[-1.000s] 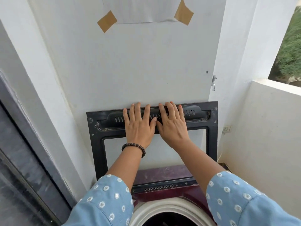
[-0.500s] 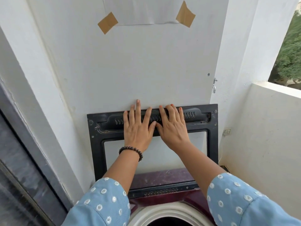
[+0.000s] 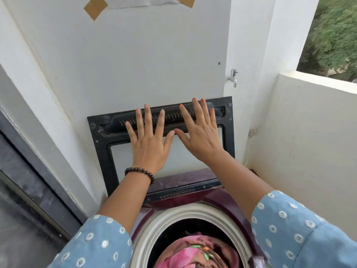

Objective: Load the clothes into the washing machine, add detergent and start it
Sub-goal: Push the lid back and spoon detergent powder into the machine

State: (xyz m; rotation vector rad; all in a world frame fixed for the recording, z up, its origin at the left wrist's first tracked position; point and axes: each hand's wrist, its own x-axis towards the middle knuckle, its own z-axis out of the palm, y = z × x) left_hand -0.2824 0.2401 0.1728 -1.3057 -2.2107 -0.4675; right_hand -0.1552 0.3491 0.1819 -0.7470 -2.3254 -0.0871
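The maroon top-loading washing machine (image 3: 216, 200) stands below me with its black-framed lid (image 3: 102, 147) raised upright against the white wall. My left hand (image 3: 149, 140) and my right hand (image 3: 199, 136) are spread flat in front of the lid's upper bar, fingers apart, holding nothing; whether they touch it is unclear. A dark bead bracelet circles my left wrist. In the round drum opening (image 3: 160, 219), pink patterned clothes (image 3: 195, 252) lie piled. No detergent is in view.
A metal tap (image 3: 232, 77) sticks out of the wall corner right of the lid. A low white balcony wall (image 3: 309, 132) runs on the right with trees beyond. A dark glass door (image 3: 29, 200) stands at the left. Taped paper (image 3: 139, 1) hangs above.
My fingers have spread wide and both hands have slid slightly down the lid. The view has tilted down, so the drum with pink clothes now shows.
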